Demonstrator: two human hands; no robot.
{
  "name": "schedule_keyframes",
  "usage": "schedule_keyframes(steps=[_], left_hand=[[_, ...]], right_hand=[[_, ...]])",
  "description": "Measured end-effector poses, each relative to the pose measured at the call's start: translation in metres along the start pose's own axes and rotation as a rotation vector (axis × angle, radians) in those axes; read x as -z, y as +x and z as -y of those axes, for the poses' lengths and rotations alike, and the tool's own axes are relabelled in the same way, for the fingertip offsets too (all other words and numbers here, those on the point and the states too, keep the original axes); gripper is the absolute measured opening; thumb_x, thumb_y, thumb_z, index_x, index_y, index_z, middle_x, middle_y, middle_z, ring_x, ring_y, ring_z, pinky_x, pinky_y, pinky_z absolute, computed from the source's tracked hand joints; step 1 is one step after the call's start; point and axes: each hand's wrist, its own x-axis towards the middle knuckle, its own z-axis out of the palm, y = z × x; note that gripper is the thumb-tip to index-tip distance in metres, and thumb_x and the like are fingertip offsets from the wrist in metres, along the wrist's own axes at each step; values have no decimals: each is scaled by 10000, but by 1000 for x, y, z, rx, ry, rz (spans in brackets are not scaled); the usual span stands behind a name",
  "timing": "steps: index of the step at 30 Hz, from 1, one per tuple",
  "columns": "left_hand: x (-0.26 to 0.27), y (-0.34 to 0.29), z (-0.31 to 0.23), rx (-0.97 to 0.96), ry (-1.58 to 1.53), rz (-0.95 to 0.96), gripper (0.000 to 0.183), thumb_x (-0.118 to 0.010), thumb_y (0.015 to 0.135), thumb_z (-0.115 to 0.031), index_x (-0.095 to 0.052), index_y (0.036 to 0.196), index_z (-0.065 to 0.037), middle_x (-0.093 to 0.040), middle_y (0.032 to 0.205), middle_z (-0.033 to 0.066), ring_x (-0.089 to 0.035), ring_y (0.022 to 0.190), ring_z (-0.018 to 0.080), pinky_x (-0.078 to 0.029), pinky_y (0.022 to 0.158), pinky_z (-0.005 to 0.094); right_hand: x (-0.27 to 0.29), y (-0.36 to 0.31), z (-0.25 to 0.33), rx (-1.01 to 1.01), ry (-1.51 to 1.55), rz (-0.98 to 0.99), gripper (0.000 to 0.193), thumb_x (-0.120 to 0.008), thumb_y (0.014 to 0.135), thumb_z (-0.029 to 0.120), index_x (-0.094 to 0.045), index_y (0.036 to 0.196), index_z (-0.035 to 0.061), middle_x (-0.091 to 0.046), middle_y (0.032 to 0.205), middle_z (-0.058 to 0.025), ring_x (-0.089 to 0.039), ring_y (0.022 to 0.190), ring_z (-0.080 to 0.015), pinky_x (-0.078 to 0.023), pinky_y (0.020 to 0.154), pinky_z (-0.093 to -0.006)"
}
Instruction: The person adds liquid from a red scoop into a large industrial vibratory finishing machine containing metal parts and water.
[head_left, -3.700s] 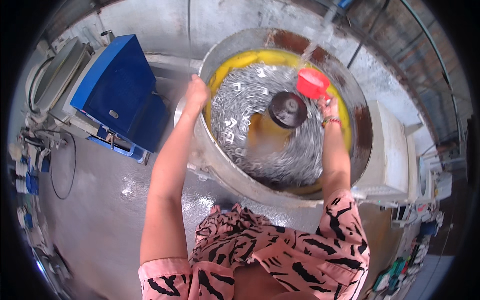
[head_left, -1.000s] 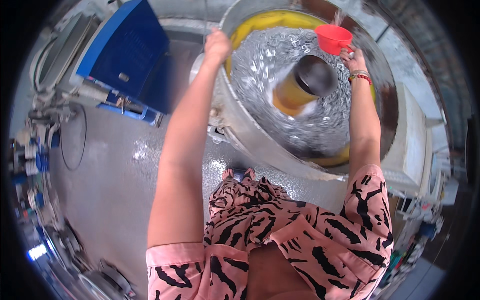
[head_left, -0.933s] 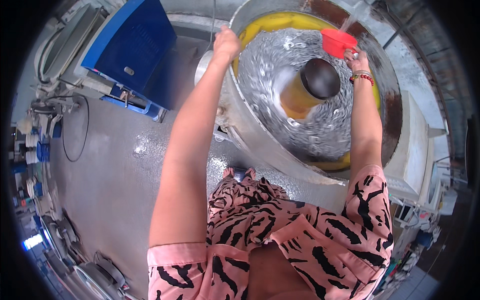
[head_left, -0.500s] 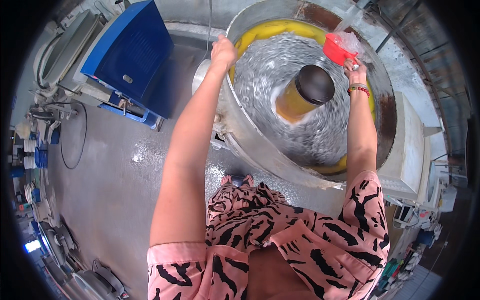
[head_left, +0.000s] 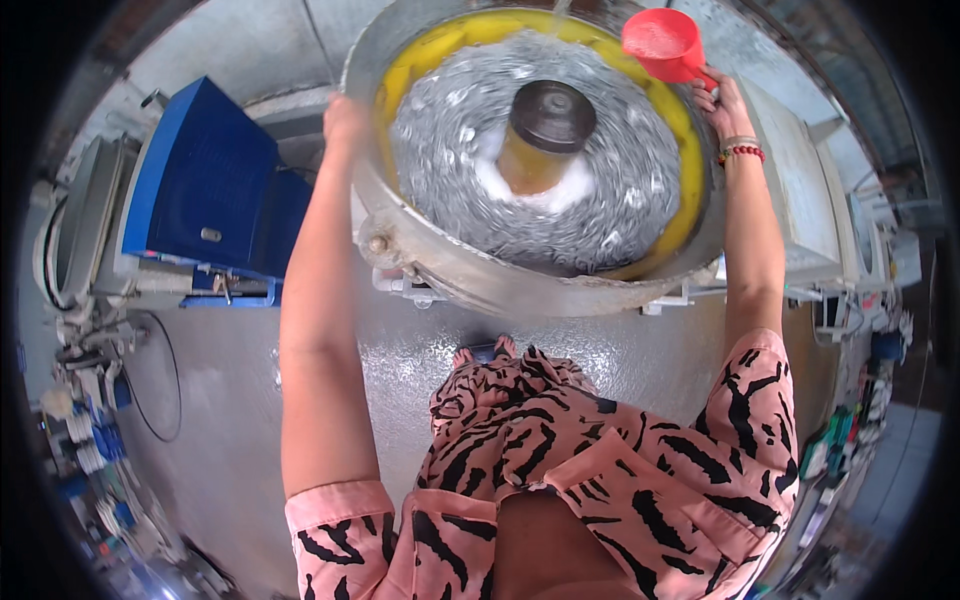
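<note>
My right hand [head_left: 722, 104] grips a red plastic dipper [head_left: 665, 44] by its handle, above the right far rim of a large round tub [head_left: 480, 270]. The dipper's pale, wet-looking inside faces me. The tub has a yellow lining, and a swirling mass of small shiny silvery pieces [head_left: 450, 195] goes round in it. A central post with a dark round cap [head_left: 553, 115] stands among them, whitish foam about its foot. Beside the tub's left rim is my left hand [head_left: 345, 120], its fingers smeared by motion.
Left of the tub stands a blue machine housing [head_left: 190, 190]. A pale cabinet [head_left: 790, 190] is close on the right. The grey floor [head_left: 250, 420] looks wet and shiny. A black cable [head_left: 178, 380] curves across it at left, near stacked equipment.
My view has shifted, so the tub sits further left. The dipper, which had clear water splashing at its mouth, is now higher and further out. My left hand has become blurred.
</note>
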Motion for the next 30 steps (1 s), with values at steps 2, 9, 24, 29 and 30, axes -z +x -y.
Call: schedule_keyframes(steps=[2,9,24,29,30], left_hand=[[-1,0,-2,38,-29,-22,466,-559,715,-215,-428,1099,16,-515,1065,255,-490,1028,363,-409,850,397],[-3,-3,-6,3,-24,-25,390,-466,735,-125,-419,1087,37,-509,1058,273,-495,1020,371,-403,852,402],[7,-9,1,-112,34,-3,402,-468,715,-126,-386,1070,43,-521,997,299,-500,973,416,-401,841,421],[2,-15,-11,20,-109,-34,368,-466,734,-74,-382,1067,59,-460,1067,315,-464,1018,410,-388,872,406],[1,-14,-10,38,-130,-48,370,-465,740,-63,-375,1079,55,-464,1062,312,-469,1013,407,-389,870,408]], right_hand=[[9,-14,1,12,-130,-60,109,-509,798,132,-437,834,58,-418,566,-16,-285,372,-64,-228,328,-196],[53,-13,6,305,-1125,-282,328,-561,722,155,-559,1005,-10,-572,668,-68,-516,520,-139,-398,483,-255],[-63,67,-60,-226,-2,-7,149,-455,785,161,-349,735,67,-363,519,-40,-233,352,-93,-183,315,-229],[-100,116,-64,-395,488,-3,182,-417,799,154,-328,672,57,-323,526,-28,-249,372,-110,-178,325,-234],[-107,122,-61,-364,505,-23,175,-420,796,151,-334,676,57,-319,529,-27,-250,376,-109,-180,327,-238]])
